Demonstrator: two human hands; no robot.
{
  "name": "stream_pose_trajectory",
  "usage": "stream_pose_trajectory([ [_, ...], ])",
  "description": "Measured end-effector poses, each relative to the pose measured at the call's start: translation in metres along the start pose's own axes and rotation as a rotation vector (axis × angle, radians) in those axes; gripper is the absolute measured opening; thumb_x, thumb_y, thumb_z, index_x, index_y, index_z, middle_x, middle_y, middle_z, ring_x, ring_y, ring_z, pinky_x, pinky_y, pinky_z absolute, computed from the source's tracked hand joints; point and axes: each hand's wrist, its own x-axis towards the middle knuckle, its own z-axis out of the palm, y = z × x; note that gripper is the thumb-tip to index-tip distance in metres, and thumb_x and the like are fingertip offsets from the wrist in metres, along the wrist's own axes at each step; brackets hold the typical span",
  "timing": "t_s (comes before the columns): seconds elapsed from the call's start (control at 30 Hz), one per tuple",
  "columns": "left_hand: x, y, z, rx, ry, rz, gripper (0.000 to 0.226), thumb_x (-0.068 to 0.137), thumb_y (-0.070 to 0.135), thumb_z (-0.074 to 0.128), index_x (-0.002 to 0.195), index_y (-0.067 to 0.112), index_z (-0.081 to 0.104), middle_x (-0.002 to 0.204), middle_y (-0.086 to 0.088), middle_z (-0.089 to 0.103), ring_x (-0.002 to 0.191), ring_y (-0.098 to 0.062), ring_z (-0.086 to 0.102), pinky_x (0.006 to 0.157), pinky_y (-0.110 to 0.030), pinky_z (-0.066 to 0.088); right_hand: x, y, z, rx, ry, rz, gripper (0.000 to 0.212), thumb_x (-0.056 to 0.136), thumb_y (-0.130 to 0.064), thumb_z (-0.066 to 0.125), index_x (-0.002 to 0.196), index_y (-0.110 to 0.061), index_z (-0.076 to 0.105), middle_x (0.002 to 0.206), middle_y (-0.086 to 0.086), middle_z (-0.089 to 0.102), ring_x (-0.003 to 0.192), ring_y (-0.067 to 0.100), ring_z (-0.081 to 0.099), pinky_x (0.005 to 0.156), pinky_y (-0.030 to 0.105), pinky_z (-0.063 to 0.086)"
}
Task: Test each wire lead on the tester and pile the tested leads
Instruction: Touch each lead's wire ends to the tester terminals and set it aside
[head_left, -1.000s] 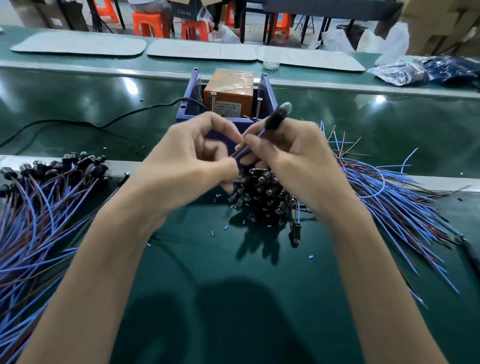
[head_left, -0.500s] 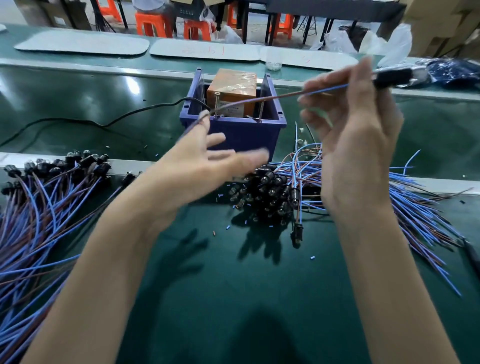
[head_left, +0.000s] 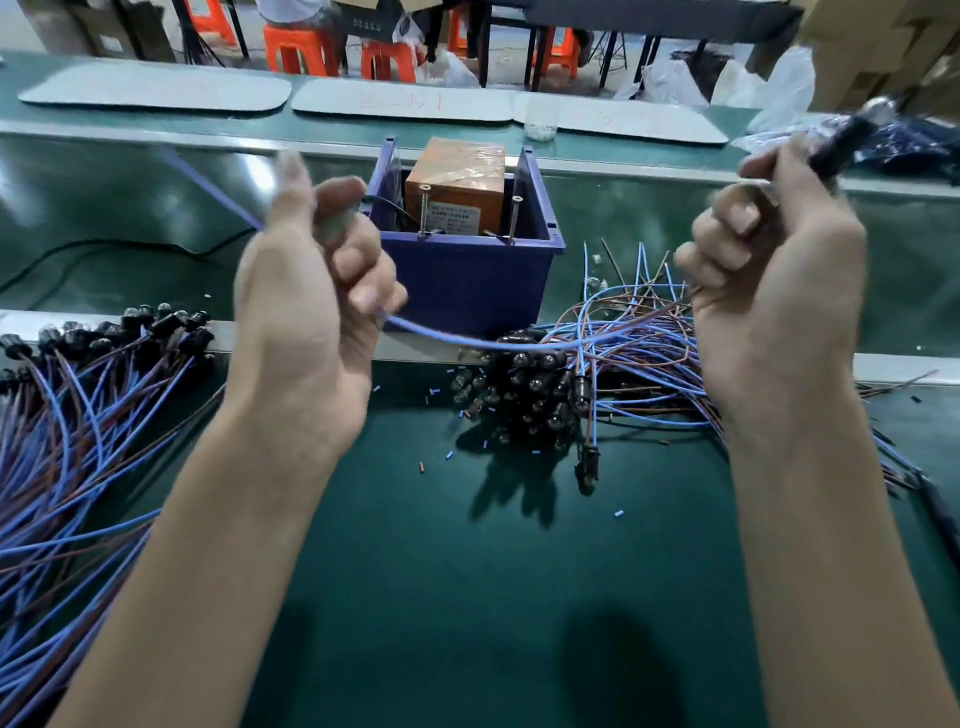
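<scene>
A blue wire lead (head_left: 498, 344) sags in the air between both hands, above the green tabletop (head_left: 467, 597) and just in front of the blue bin (head_left: 467, 280). The left hand (head_left: 306, 312) has its grip curled round the wire. The right hand (head_left: 779, 291) has its grip clamped on the lead near its blurred black socket end (head_left: 844, 143). The orange tester (head_left: 457, 179) stands in the bin. A tangled heap of leads (head_left: 623, 353) lies below the right hand, and another pile of leads (head_left: 78, 415) lies at far left.

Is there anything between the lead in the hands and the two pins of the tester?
Only the bin's front wall: the lead sags in front of it, below its rim. The pins stand uncovered above, so nothing visible blocks the way from over the rim.
</scene>
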Motion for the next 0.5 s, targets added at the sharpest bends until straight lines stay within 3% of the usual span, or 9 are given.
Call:
stream_pose_trajectory([
  [0.13,-0.005,-0.011,0.009,0.388,-0.166,-0.118,0.029,0.095,0.045,0.047,0.087,0.017,0.044,0.043,0.011,0.031,0.036,-0.003,0.024,0.035,-0.011,0.02,-0.009,0.007,0.006,-0.259,-0.111,0.025,0.018,0.092,-0.013,0.059,0.077,-0.008,0.067,0.055,-0.005,0.041,0.046,0.005,0.022,0.038,0.016,0.02],
  [0.2,-0.009,-0.021,0.016,0.544,-0.254,-0.171,0.025,0.092,0.036,0.057,0.082,0.019,0.042,0.041,0.013,0.035,0.034,-0.001,0.027,0.032,-0.011,0.022,-0.014,0.013,0.011,-0.337,-0.194,0.099,0.022,0.089,-0.014,0.064,0.069,-0.01,0.071,0.057,0.002,0.041,0.045,0.006,0.019,0.036,0.016,0.017],
  [0.3,-0.014,-0.036,0.02,0.653,-0.26,-0.236,0.018,0.086,0.015,0.062,0.09,0.022,0.046,0.048,0.013,0.043,0.036,-0.001,0.033,0.038,-0.016,0.027,-0.02,0.023,0.017,-0.485,-0.344,0.224,0.02,0.086,-0.02,0.068,0.073,-0.006,0.074,0.047,-0.003,0.03,0.042,0.007,0.016,0.036,0.015,0.017],
  [0.4,-0.016,-0.04,0.019,0.635,-0.299,-0.207,0.035,0.081,0.012,0.062,0.111,0.019,0.044,0.067,0.004,0.042,0.041,0.0,0.034,0.046,-0.018,0.031,-0.024,0.028,0.02,-0.561,-0.461,0.318,0.024,0.078,-0.028,0.072,0.077,-0.004,0.073,0.043,-0.008,0.038,0.039,0.005,0.03,0.038,0.012,0.025],
  [0.5,-0.014,-0.039,0.016,0.664,-0.344,-0.168,0.045,0.087,0.004,0.057,0.128,0.014,0.039,0.065,0.006,0.045,0.049,0.001,0.041,0.048,-0.012,0.037,-0.027,0.028,0.02,-0.509,-0.535,0.367,0.013,0.081,-0.016,0.071,0.08,-0.003,0.073,0.059,0.005,0.061,0.047,0.011,0.053,0.043,0.014,0.042],
])
